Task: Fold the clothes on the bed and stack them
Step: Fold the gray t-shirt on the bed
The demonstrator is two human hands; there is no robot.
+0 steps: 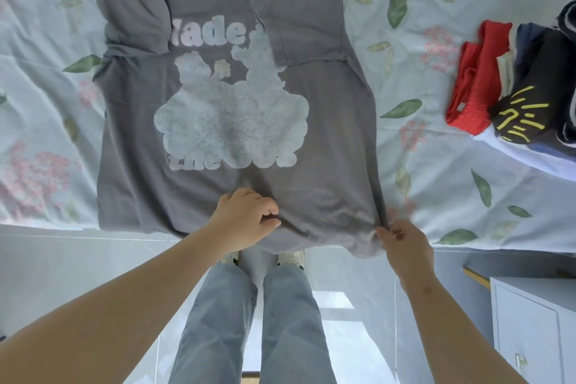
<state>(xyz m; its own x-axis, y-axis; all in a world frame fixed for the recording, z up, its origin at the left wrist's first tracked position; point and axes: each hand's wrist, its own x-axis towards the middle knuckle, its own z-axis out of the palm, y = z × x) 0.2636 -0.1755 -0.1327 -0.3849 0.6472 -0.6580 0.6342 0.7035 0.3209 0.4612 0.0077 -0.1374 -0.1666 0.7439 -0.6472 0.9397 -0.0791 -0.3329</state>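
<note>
We pinch the grey T-shirt (140, 150) at its hem, likely limp and light: left hand (246, 218) mid-edge, right hand (405, 246) at the corner.

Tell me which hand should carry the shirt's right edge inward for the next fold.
Right. The right hand pinches the lower right corner of the grey T-shirt, so it could likely sweep that side over. The left hand grips the hem near its middle, better placed to anchor the cloth.
</note>
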